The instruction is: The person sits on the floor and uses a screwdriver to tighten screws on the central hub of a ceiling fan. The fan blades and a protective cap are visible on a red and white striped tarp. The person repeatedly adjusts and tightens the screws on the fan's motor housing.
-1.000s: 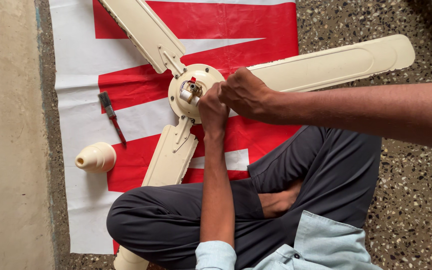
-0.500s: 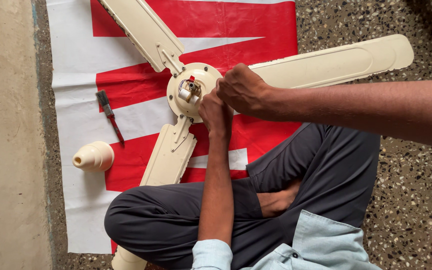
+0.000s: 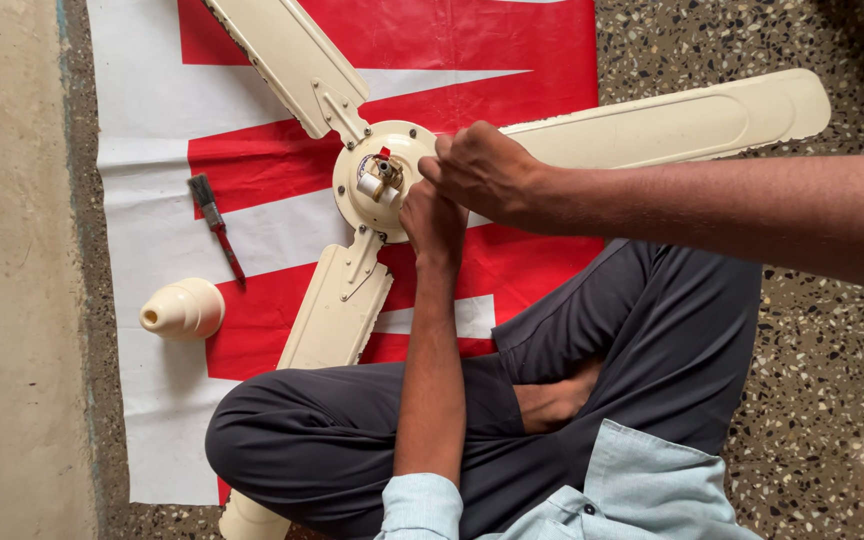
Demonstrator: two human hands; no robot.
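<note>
— Why does the ceiling fan [image 3: 382,180] lie flat on the red and white sheet [image 3: 152,110] rather than on the bare speckled floor [image 3: 832,350]?

— Most likely the sheet keeps the fan and any loose parts off the grit. The fan takes up the sheet's far half: one cream blade [image 3: 287,60] runs toward the far edge, another blade [image 3: 672,120] reaches out past the right edge onto the floor, and a third blade [image 3: 337,310] points back toward the person's crossed legs [image 3: 352,440], which rest over the near edge.

— So the round motor hub [image 3: 362,195] sits right in front of the person?

— Yes, near the middle of the sheet, within reach of both arms. The left hand [image 3: 434,222] rests against the hub's near right rim, seemingly to steady it; its fingers curl under, and whether they pinch anything cannot be told. The right hand [image 3: 487,175] comes in from the right, its grip narrow, fingertips closed on the hub's rim beside the exposed shaft end [image 3: 380,178]; what they hold, if anything small, is hidden.

— And the pieces off to the left?

— A cream bell-shaped cover [image 3: 182,308] lies on its side near the sheet's left edge, and a small brush [image 3: 216,222] with a dark red handle lies between it and the hub, both set apart from the hands.
</note>
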